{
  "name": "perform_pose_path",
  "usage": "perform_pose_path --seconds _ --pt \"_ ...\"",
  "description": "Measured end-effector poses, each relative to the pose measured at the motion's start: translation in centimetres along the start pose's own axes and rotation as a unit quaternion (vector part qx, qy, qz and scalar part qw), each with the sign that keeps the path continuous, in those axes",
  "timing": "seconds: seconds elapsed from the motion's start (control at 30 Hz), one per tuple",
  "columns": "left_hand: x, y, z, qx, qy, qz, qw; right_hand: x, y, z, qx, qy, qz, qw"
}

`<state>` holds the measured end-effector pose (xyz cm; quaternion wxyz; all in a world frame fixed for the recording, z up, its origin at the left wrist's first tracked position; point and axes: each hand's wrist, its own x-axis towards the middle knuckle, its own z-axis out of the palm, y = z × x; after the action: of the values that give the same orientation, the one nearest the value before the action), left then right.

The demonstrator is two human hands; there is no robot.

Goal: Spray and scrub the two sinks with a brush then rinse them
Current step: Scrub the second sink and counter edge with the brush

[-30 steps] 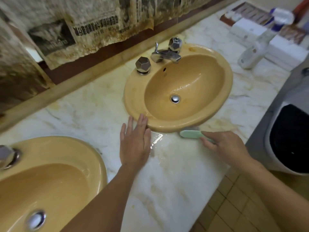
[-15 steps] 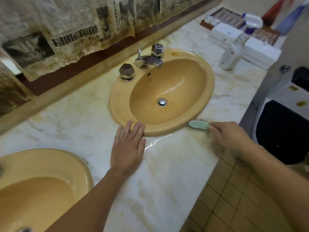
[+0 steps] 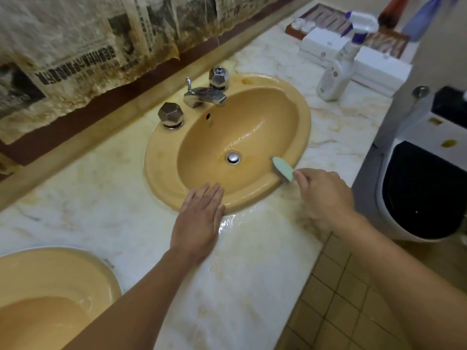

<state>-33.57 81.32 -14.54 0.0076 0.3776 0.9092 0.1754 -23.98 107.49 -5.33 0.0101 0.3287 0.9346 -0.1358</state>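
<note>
A mustard-yellow oval sink (image 3: 161, 157) with a chrome faucet (image 3: 204, 96) and chrome drain (image 3: 233, 157) sits in a marble counter (image 3: 96, 210). My right hand (image 3: 322, 195) grips a pale green brush (image 3: 283, 169), whose head lies on the sink's right inner rim. My left hand (image 3: 199, 218) rests flat on the counter, fingertips touching the sink's near rim. A second yellow sink (image 3: 50, 274) shows at the lower left. A white spray bottle (image 3: 336, 72) stands on the counter at the back right.
White boxes (image 3: 379, 69) and a tray of small items (image 3: 318, 18) sit behind the spray bottle. A white bin with a black liner (image 3: 424, 193) stands right of the counter. Old newspaper (image 3: 75, 59) covers the wall. Water pools by the sink's near rim (image 3: 227, 222).
My right hand has carried the brush from the counter at the sink's near edge up onto the right inner rim. My left hand has stayed flat by the near rim.
</note>
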Motion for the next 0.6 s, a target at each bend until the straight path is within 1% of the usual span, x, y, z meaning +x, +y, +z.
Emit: perform_pose_path --seconds 0.03,0.1,0.13,0.17,0.2,0.23,0.27,0.3,0.33,0.37,0.4,0.47,0.53,0.57,0.6 --pt "0.2 0.3 0.2 -0.003 -0.004 -0.008 1.000 -0.5 -1.7 -0.1 -0.027 -0.025 -0.023 0.999" --pt "0.5 0.7 0.5 0.000 -0.008 -0.024 1.000 -2.2 -5.1 0.5 -0.052 -0.081 -0.115 0.989" --pt "0.6 0.9 0.6 0.004 -0.007 -0.030 1.000 -2.9 -6.2 0.6 -0.061 -0.103 -0.146 0.982" --pt "0.7 1.1 0.6 0.007 -0.006 -0.035 0.999 -2.4 -6.3 0.3 -0.071 -0.102 -0.144 0.982" --pt "0.7 1.1 0.6 0.009 -0.007 -0.037 0.999 -1.1 -5.6 -0.3 -0.072 -0.095 -0.100 0.988" --pt "0.8 1.2 0.6 0.011 -0.009 -0.037 0.999 0.7 -4.5 -1.1 -0.060 -0.088 -0.029 0.994" --pt "0.8 1.3 0.5 0.014 -0.008 -0.039 0.999 2.5 -3.2 -1.9 -0.052 -0.072 0.050 0.995" --pt "0.8 1.4 0.5 0.018 -0.006 -0.042 0.999 3.7 -2.2 -2.6 -0.056 -0.048 0.109 0.991" --pt "0.9 1.5 0.6 0.024 -0.005 -0.047 0.999 4.1 -1.6 -2.6 -0.071 -0.029 0.141 0.987" --pt "0.8 1.7 0.6 0.031 -0.006 -0.054 0.998 4.0 -1.6 -2.1 -0.089 -0.018 0.134 0.987" --pt "0.8 1.8 0.6 0.037 -0.008 -0.060 0.997 3.1 -2.2 -1.4 -0.092 -0.018 0.098 0.991" --pt "1.0 2.0 0.6 0.036 -0.018 -0.068 0.997 -0.2 -3.6 0.6 -0.054 -0.021 -0.030 0.998" --pt "1.2 2.0 0.4 0.024 -0.034 -0.068 0.997 -3.4 -3.1 2.2 -0.005 -0.018 -0.168 0.986" --pt "1.3 2.1 0.2 0.019 -0.042 -0.068 0.997 -4.0 -2.1 2.8 0.011 -0.028 -0.203 0.979" --pt "1.3 2.2 0.1 0.013 -0.049 -0.072 0.996 -3.9 -0.7 2.9 0.026 -0.053 -0.202 0.978"
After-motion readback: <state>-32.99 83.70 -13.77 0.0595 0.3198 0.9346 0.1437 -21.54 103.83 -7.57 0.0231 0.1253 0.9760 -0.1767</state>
